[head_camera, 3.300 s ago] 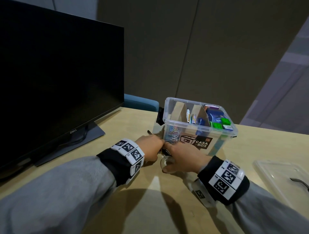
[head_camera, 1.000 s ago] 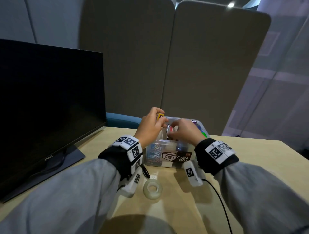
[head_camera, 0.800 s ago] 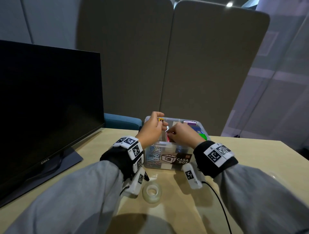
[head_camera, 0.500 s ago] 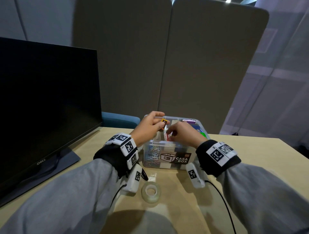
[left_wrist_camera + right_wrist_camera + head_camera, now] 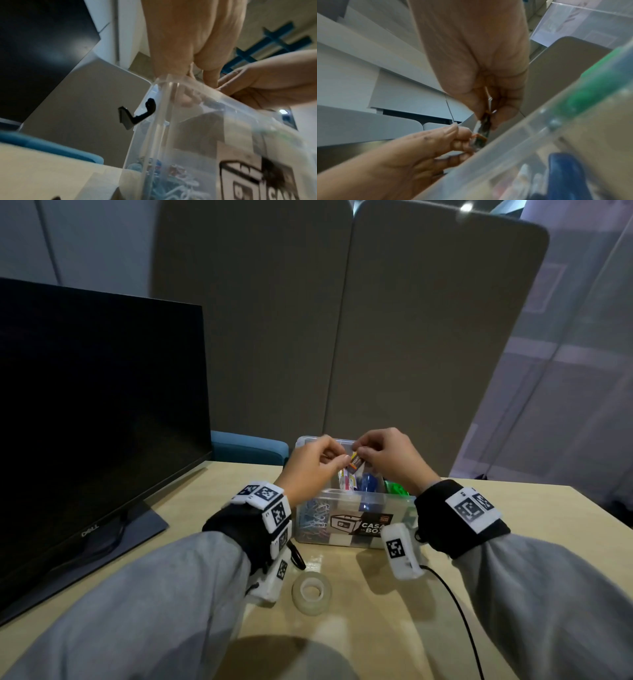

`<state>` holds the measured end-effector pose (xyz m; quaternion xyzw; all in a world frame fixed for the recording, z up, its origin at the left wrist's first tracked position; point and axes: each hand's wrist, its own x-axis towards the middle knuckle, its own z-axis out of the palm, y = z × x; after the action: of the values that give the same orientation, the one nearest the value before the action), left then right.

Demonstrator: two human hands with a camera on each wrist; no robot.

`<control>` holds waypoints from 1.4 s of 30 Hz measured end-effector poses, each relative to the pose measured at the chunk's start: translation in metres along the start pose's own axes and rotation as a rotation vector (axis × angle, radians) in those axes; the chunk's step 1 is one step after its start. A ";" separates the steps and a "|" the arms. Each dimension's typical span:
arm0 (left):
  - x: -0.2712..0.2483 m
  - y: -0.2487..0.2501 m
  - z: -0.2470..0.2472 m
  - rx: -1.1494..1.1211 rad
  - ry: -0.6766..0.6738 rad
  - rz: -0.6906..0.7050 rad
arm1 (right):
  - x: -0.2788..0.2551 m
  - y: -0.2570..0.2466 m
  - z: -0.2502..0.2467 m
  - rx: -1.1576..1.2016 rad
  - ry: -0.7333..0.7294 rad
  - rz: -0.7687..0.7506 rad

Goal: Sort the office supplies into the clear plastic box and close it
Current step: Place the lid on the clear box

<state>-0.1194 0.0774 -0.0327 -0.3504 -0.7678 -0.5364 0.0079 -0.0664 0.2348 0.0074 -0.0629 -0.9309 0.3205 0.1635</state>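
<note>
Held item: small flat packet, dark with orange and white, pinched between both hands above the clear plastic box; exact kind too small to tell.
Left hand: fingers curled, fingertips pinching the packet's left end.
Right hand: fingers curled, thumb and forefinger pinching the packet's right end, seen edge-on in the right wrist view.
Key relation: packet directly over the box's middle compartment, just above its rim; long axis tilted, high on the right, low on the left; both hands equally near, meeting over the opening.
Way down: likely straight down into the middle section, among upright coloured markers and a blue object.
In the way: cardboard dividers inside the box; crowded middle slot, so a possible snag on the marker tops.
Box contents: paper clips in the left compartment, green items on the right.
Left outside: tape roll on the desk, near side of the box, between the forearms; dark object just beside the left wrist.
Around: black monitor far left, well apart from the box.
Lid: not in view; box open.
</note>
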 end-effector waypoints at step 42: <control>-0.049 -0.020 -0.062 0.787 -0.315 0.019 | -0.062 -0.056 0.103 -0.722 -0.529 -0.361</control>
<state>-0.1161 -0.0038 -0.0421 -0.4053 -0.9026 -0.1423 0.0285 -0.0448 0.1171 -0.0507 0.1307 -0.9884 -0.0515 -0.0579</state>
